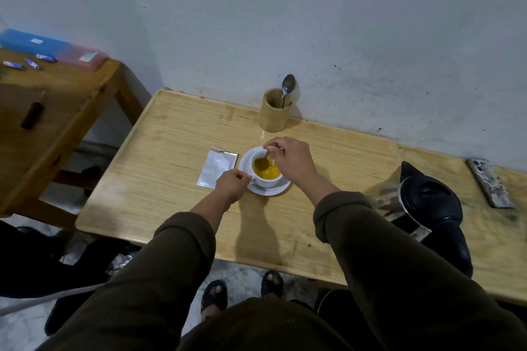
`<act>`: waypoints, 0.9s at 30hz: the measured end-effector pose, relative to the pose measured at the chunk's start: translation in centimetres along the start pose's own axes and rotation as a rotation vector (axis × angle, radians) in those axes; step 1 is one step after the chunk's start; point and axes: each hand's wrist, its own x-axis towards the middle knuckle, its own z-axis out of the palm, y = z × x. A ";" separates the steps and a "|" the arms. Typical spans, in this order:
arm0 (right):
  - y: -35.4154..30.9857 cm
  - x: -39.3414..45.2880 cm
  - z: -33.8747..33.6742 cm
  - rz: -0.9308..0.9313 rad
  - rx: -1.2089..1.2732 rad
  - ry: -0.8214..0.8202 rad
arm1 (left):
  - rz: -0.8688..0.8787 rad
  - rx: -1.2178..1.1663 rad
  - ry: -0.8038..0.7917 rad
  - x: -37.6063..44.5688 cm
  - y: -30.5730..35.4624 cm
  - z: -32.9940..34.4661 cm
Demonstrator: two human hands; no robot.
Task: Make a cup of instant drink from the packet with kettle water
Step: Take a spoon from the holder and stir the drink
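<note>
A white cup [268,181] holding yellow-orange liquid stands on a white saucer [266,190] in the middle of the light wooden table [176,157]. My right hand [291,161] is above the cup, shut on a metal spoon [263,161] whose bowl dips into the drink. My left hand [232,184] pinches the cup at its left side, where the handle seems to be. A torn silver packet [217,165] lies flat just left of the saucer. The kettle [422,202], steel with a black lid and handle, stands at the right.
A bamboo holder [274,110] with another spoon [287,87] stands by the wall behind the cup. A phone [490,182] lies at the far right. A darker wooden table [57,111] with boxes and small packets is to the left. The wall runs close behind.
</note>
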 end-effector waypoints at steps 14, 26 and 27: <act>0.3 -0.1 0.1 0.031 -0.034 0.035 | 0.020 0.042 -0.015 -0.1 0.1 -0.2; 0.5 -0.8 -0.2 0.086 -0.104 0.056 | 0.041 0.079 -0.036 -0.3 0.3 -0.4; 0.5 -0.9 -0.1 0.095 -0.082 0.068 | 0.044 0.082 -0.038 -0.3 0.4 -0.4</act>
